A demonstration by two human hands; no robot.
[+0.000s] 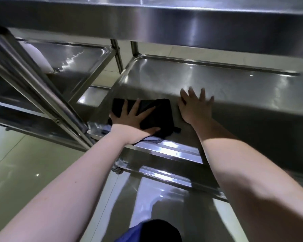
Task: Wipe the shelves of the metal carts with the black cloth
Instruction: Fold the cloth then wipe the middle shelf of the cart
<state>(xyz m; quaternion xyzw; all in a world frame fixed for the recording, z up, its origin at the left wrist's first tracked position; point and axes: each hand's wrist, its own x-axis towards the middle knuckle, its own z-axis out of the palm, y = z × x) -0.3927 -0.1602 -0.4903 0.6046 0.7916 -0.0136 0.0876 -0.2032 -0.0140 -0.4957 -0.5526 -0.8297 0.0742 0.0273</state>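
Spread flat, our left hand (pixel 132 122) presses palm-down on the black cloth (pixel 156 116), fingers fanned wide and gripping nothing; the thumb lies along the cloth's near edge. Our right hand (pixel 193 107) is likewise open, fingers splayed and palm laid on the bare steel of the middle shelf (pixel 217 84) just beside the cloth, apart from it by a narrow strip of metal. From the head camera we see the cloth folded into a rough rectangle in the near left corner of that shelf, most of it showing beyond and to the right of our left hand, with a paler grey edge of fabric (pixel 152 139) peeking out under the wrist at the shelf's front lip. Above us the top shelf (pixel 164 16) of the same cart overhangs the whole reach, so both forearms pass beneath it. Below the front lip runs a lower shelf (pixel 173 203), shiny with reflections. To the left stands a second cart (pixel 73 58), its slanted upright tubes (pixel 33 88) crossing close beside our left arm, and a white object (pixel 37 56) rests on its shelf; what it is we cannot tell. Glossy floor tiles (pixel 24 163) show at the lower left, and a blue garment (pixel 140 231) at the bottom edge.
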